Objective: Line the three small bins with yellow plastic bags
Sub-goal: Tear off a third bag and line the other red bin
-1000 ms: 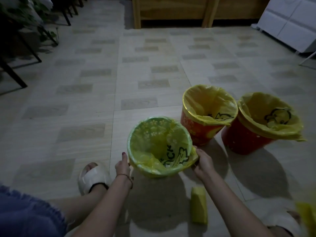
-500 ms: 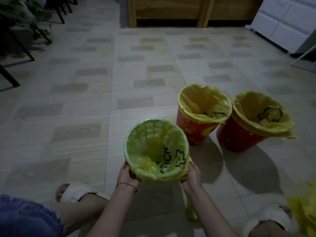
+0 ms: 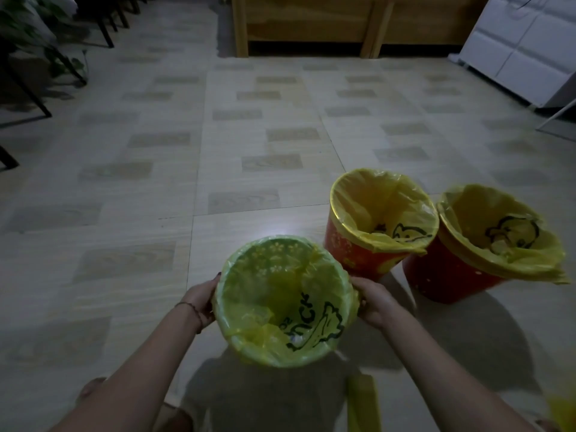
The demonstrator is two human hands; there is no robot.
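- At the far left, dark chair legs [image 3: 37, 98] and a leafy plant [image 3: 62, 62] stand on the tiled floor [image 3: 156, 182].
- The left hand [image 3: 201, 302], with a thin bracelet [image 3: 193, 310] at the wrist, is closed on the left side of the green bin [image 3: 280, 300], fingers curled against the bag-covered rim.
- The green bin is in the near middle, held between both hands and tipped so its opening faces the camera. A yellow bag [image 3: 249, 335] with black print lines it and folds over the rim.
- The right hand [image 3: 374, 302] grips the bin's right side, thumb on the folded bag edge.
- A folded yellow bag [image 3: 363, 403] lies on the floor near the right forearm.
- Right of the green bin and farther away, an orange-red bin [image 3: 349, 254] stands upright, lined with a yellow bag [image 3: 383, 207].
- Just beside it on the right is a red bin [image 3: 442, 275], also lined with a yellow bag [image 3: 498, 232]; whether the two touch I cannot tell.
- A wooden frame [image 3: 311, 26] and a white panel [image 3: 523, 48] stand at the far edge.
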